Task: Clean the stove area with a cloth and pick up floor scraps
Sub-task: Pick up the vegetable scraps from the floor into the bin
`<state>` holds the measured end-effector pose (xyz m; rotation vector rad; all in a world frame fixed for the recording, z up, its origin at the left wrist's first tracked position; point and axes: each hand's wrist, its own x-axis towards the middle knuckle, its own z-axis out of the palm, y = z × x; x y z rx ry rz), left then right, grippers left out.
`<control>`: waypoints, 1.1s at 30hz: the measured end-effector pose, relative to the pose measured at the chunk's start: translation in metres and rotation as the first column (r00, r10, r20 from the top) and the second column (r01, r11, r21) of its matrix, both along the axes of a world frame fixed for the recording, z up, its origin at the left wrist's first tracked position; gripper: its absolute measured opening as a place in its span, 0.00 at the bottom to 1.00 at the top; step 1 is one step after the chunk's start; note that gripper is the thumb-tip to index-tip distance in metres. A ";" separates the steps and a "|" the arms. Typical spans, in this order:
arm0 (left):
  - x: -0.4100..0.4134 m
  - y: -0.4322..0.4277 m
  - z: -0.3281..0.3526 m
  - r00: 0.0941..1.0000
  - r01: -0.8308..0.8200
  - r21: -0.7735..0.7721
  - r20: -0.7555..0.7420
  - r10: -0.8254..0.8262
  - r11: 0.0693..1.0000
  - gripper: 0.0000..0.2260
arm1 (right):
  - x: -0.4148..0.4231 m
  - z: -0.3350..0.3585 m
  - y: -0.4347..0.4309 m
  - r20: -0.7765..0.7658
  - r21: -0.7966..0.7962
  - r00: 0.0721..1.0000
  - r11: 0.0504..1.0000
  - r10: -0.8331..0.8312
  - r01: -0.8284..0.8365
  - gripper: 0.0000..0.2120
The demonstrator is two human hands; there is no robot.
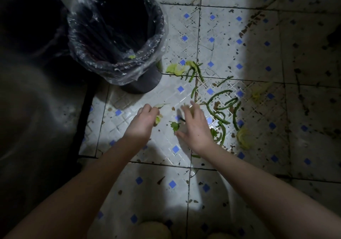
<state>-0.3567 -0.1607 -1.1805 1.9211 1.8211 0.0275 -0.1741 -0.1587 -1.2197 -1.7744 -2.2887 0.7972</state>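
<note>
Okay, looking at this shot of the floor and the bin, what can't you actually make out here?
- Bin contents: head view, the inside is too dark.
- Left side of the room: in deep shadow.
- Scraps in the left hand: its curled fingers hide most.
- Floor under the right hand: covered by the palm.
- Person's legs: cut off by the bottom edge.

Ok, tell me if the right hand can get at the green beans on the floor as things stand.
Probably yes. The right hand is spread open just above the tiles, and the green beans lie loose right beside its fingers with nothing over them. The bin stands well clear.
</note>
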 end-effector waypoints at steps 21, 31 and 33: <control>-0.012 -0.010 0.006 1.000 -0.004 0.017 0.001 0.004 1.000 0.19 | -0.004 0.009 0.016 -0.114 -0.072 0.993 0.997 0.006 -0.014 0.11; -0.006 -0.011 0.001 1.000 -0.005 -0.035 0.008 0.005 0.999 0.26 | 0.017 0.016 0.015 -0.222 0.001 0.957 0.981 -0.187 0.192 0.08; -0.001 -0.011 -0.001 0.999 -0.010 -0.010 0.034 0.010 1.000 0.22 | 0.026 0.017 0.007 -0.217 -0.002 0.946 0.969 -0.241 0.246 0.08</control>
